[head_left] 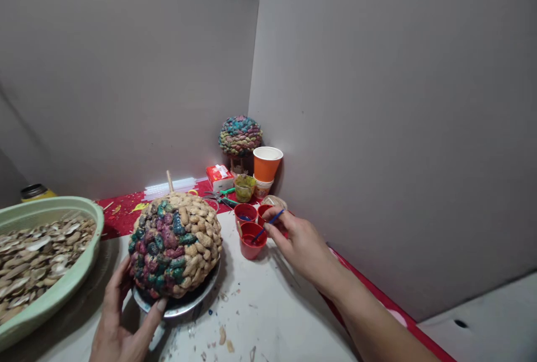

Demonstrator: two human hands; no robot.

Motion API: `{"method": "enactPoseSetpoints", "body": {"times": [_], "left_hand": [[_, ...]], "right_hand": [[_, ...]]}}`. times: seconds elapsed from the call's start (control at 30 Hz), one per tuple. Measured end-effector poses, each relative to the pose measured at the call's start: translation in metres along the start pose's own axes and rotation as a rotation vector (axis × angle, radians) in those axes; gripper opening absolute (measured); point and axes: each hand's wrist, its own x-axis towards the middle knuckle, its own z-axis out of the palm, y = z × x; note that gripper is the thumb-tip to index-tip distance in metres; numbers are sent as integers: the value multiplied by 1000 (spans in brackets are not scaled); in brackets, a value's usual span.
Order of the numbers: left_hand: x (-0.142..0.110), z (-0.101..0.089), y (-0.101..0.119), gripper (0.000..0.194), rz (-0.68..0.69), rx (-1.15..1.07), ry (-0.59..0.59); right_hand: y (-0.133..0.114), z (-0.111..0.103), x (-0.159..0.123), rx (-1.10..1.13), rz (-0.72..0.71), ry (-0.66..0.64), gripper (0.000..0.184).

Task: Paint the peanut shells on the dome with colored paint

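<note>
A round ball covered in peanut shells (201,239) sits in a shallow metal bowl (188,313). Teal, purple and dark blue paint coats its left part, while its right side is bare tan. My left hand (126,317) grips its lower left side, with the thumb at the front near the bowl's rim. Between the fingers of my right hand (297,239) is a thin blue paintbrush (274,217), slanting down into the front red cup (252,249). The brush tip is hidden in that cup. Another red cup (245,214) with dark blue paint stands just behind, and a third is partly covered by my hand.
A green basket of shells (98,222) stands at the left. Toward the back are a painted peanut-shell dome (240,135), an orange paper cup (267,167), a tissue pack (218,176), scissors (212,196) and clear sticks (172,187). A grey wall (377,127) rises on the right.
</note>
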Motion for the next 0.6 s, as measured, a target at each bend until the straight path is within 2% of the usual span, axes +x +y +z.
{"method": "enactPoseSetpoints", "body": {"times": [0.27, 0.6], "left_hand": [[-2, -1, 1, 91, 28, 23, -11], [1, 1, 5, 93, 1, 6, -6]], "right_hand": [[1, 4, -1, 143, -7, 10, 18], [-1, -10, 12, 381, 193, 234, 24]]}}
